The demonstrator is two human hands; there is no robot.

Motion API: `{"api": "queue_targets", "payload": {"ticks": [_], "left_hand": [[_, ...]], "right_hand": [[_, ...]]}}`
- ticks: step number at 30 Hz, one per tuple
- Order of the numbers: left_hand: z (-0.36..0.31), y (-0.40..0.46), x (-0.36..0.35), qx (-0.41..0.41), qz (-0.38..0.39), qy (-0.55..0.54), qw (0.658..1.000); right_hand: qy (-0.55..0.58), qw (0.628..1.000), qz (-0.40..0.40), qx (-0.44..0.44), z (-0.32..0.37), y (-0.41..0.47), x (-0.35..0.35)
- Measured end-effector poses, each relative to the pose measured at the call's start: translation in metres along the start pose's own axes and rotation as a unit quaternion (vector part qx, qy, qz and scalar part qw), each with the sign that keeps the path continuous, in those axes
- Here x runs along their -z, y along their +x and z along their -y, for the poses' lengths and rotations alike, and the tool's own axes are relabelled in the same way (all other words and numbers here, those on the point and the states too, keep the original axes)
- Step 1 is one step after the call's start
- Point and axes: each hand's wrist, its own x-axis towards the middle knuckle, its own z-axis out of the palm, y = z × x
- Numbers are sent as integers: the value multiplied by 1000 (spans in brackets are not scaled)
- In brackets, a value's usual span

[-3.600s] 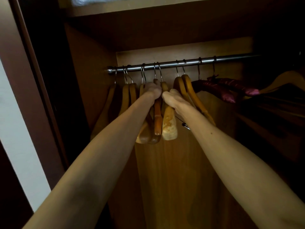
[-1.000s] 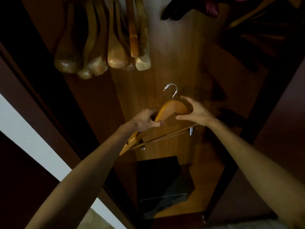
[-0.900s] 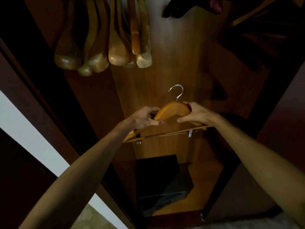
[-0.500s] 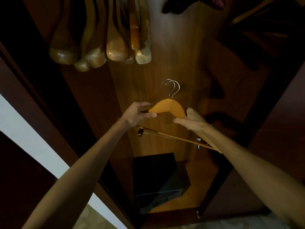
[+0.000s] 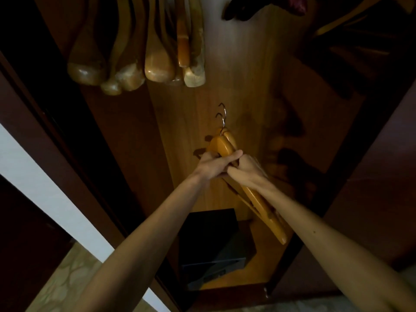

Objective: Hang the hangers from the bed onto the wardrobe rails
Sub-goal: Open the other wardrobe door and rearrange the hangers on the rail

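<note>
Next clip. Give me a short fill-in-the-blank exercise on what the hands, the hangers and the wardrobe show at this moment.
1. The held hangers show ____ metal hooks above the hands.
2. The left hand and right hand are ____ each other.
3. The hung hangers are ____ the hands.
4. The box on the wardrobe floor is ____ in colour.

Missing words: two; touching; above; black

held hangers [image 5: 222, 145] below hung hangers [image 5: 157, 64], above a box [image 5: 213, 239].
</note>
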Motion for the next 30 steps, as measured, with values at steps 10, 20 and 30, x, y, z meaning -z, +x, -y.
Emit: {"api": "queue_targets", "payload": {"ticks": [10,20,30], "left_hand": [[-10,-13,6,-15,38,19,999],[-111,-56,-7,-128,1,56,990],[-229,-69,8,-201,-3,39,979]], "right_hand": [[55,992,99,46,-2,-28,38],[111,993,3,38,63,-46,112],[61,986,-119,103,149,-17,167]]}}
